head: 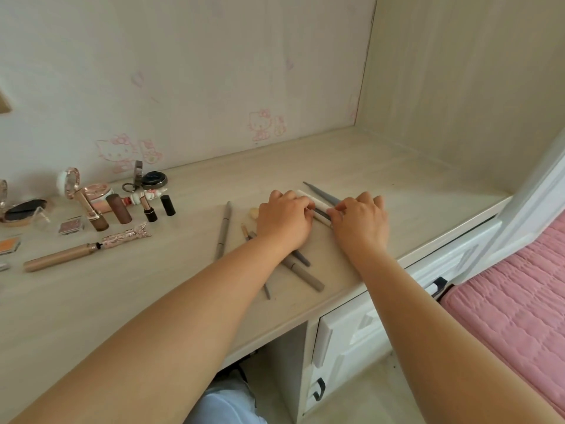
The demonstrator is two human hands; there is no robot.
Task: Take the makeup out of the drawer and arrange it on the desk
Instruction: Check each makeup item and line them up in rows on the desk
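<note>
Left hand (284, 220): knuckles up on the tabletop (397, 191), fingers curled down onto a white pen (315, 201); fingertips hidden.
Right hand (360, 221): fingers curled, pinching the same cluster; exact hold cannot be told.
Grey pencil (324, 194): tip juts out beyond both hands.
Under left wrist: taupe pen (305, 275), partly covered.
Taupe pencil (223, 229): lies apart, left.
Lipsticks (149, 209): upright, far left.
Compacts (21, 209): cut off at the edge.
Drawer (440, 264): barely visible under the tabletop.
</note>
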